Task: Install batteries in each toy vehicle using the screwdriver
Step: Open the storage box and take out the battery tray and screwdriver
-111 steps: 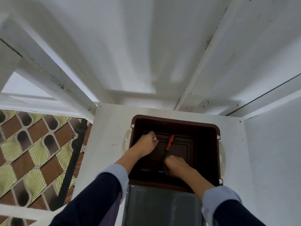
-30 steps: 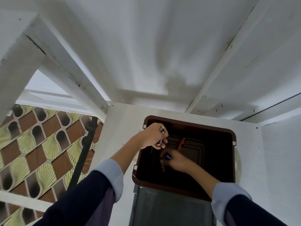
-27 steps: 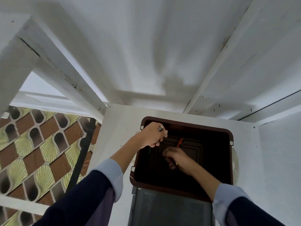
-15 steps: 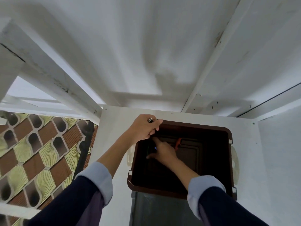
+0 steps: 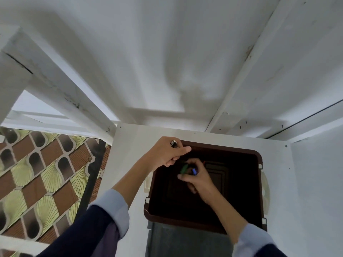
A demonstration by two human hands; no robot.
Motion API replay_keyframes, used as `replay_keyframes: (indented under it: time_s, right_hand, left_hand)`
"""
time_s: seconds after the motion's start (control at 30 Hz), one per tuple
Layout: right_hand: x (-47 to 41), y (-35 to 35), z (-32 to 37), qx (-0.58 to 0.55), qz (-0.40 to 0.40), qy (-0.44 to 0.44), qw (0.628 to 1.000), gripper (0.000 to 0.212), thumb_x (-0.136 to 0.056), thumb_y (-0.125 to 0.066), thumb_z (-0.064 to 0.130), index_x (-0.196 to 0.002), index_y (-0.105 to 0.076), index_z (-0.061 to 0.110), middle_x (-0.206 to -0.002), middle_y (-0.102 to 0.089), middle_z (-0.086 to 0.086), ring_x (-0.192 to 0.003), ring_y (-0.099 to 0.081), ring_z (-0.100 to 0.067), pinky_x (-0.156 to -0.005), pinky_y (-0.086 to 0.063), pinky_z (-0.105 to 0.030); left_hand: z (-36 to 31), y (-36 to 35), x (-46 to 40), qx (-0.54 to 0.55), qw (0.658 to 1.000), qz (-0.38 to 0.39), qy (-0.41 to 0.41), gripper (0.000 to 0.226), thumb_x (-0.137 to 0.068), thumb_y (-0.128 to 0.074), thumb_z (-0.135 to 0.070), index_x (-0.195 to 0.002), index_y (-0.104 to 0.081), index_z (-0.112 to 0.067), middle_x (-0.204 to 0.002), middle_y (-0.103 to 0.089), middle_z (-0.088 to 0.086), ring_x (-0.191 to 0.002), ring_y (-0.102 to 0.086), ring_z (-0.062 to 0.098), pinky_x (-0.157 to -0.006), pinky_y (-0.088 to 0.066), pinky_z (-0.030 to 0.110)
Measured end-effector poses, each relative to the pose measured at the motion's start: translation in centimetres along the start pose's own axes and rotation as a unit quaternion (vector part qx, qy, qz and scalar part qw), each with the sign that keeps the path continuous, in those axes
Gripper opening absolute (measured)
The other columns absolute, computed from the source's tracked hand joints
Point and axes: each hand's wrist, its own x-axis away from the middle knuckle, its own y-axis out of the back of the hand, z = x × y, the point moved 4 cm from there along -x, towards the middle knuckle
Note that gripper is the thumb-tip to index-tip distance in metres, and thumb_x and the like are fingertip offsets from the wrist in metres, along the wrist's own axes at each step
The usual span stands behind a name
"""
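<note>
A dark brown plastic bin (image 5: 258, 184) stands on a white surface. My left hand (image 5: 167, 153) hovers over the bin's far left corner with its fingers curled round small batteries (image 5: 173, 143), whose dark ends stick out above the fist. My right hand (image 5: 196, 176) is down inside the bin and grips small items, one green (image 5: 184, 168) and one blue (image 5: 194, 171); what they are is too blurred to tell. An orange screwdriver handle (image 5: 204, 162) barely shows behind the right hand on the bin floor. No toy vehicle is clearly visible.
White wooden beams and panels (image 5: 167, 62) fill the upper view. A patterned brown and yellow floor (image 5: 37, 173) lies to the left, with a black pole (image 5: 91, 180) beside the white surface. A grey lid or panel (image 5: 185, 242) sits in front of the bin.
My left hand has lifted with the batteries from inside the bin to above its far left corner. My right hand has moved left in the bin and picked up green and blue items.
</note>
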Motion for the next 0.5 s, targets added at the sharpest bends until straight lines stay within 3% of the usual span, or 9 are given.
replay_keyframes:
  time_s: [0.07, 0.13, 0.2, 0.27, 0.37, 0.5]
  right_hand:
    - [1.7, 2.4, 0.1, -0.147, -0.006, -0.012, 0.989, 0.044, -0.069, -0.066, -0.008, -0.101, -0.044, 0.012, -0.073, -0.062, -0.012, -0.033, -0.033, -0.011, -0.033, -0.023, -0.016]
    - [2.9, 4.5, 0.0, -0.223, -0.025, -0.021, 0.974, 0.038, -0.07, -0.054, -0.016, -0.095, -0.045, 0.011, -0.075, -0.06, -0.015, -0.032, -0.033, -0.01, -0.032, -0.023, -0.015]
    - [3.7, 5.9, -0.5, -0.249, -0.035, -0.034, 0.967, 0.033, -0.069, -0.05, -0.015, -0.091, -0.047, 0.009, -0.072, -0.056, -0.014, -0.031, -0.033, -0.01, -0.031, -0.024, -0.015]
    - [4.3, 6.7, -0.8, -0.279, -0.038, -0.046, 0.958, 0.031, -0.064, -0.055, -0.009, -0.09, -0.052, 0.006, -0.07, -0.054, -0.014, -0.031, -0.033, -0.01, -0.031, -0.026, -0.014]
    - [4.6, 7.6, -0.9, -0.33, -0.06, -0.066, 0.94, 0.022, -0.07, -0.052, -0.002, -0.092, -0.056, 0.001, -0.067, -0.06, -0.013, -0.031, -0.035, -0.008, -0.031, -0.027, -0.014]
    - [5.0, 8.4, -1.2, -0.357, -0.094, -0.096, 0.924, 0.009, -0.085, -0.047, 0.0, -0.089, -0.056, 0.001, -0.063, -0.06, -0.011, -0.031, -0.036, -0.008, -0.03, -0.027, -0.014]
  left_hand:
    - [0.2, -1.3, -0.2, -0.034, 0.999, 0.031, -0.004, 0.025, -0.088, -0.069, -0.022, -0.072, -0.054, -0.009, -0.05, -0.052, -0.001, -0.037, -0.038, 0.011, -0.038, -0.031, 0.018]
    - [1.0, -3.0, -0.9, -0.092, 0.994, 0.055, 0.01, 0.026, -0.088, -0.068, -0.023, -0.071, -0.054, -0.01, -0.052, -0.052, -0.001, -0.038, -0.041, 0.008, -0.039, -0.034, 0.018]
    - [2.5, -4.9, -2.0, -0.185, 0.981, 0.051, 0.032, 0.03, -0.088, -0.068, -0.029, -0.068, -0.053, -0.013, -0.056, -0.051, -0.001, -0.047, -0.048, 0.01, -0.047, -0.04, 0.02]
    - [4.2, -6.7, -3.3, -0.292, 0.955, 0.013, 0.045, 0.03, -0.087, -0.067, -0.039, -0.074, -0.056, -0.014, -0.07, -0.058, 0.0, -0.068, -0.06, 0.018, -0.061, -0.044, 0.025]
    - [5.4, -8.9, -4.7, -0.417, 0.906, -0.041, 0.056, 0.045, -0.087, -0.062, -0.051, -0.104, -0.063, -0.009, -0.104, -0.066, 0.008, -0.099, -0.063, 0.026, -0.077, -0.047, 0.031]
    - [5.8, -10.6, -5.9, -0.475, 0.876, -0.056, 0.063, 0.052, -0.089, -0.057, -0.053, -0.116, -0.061, -0.009, -0.117, -0.064, 0.012, -0.109, -0.06, 0.028, -0.083, -0.047, 0.033]
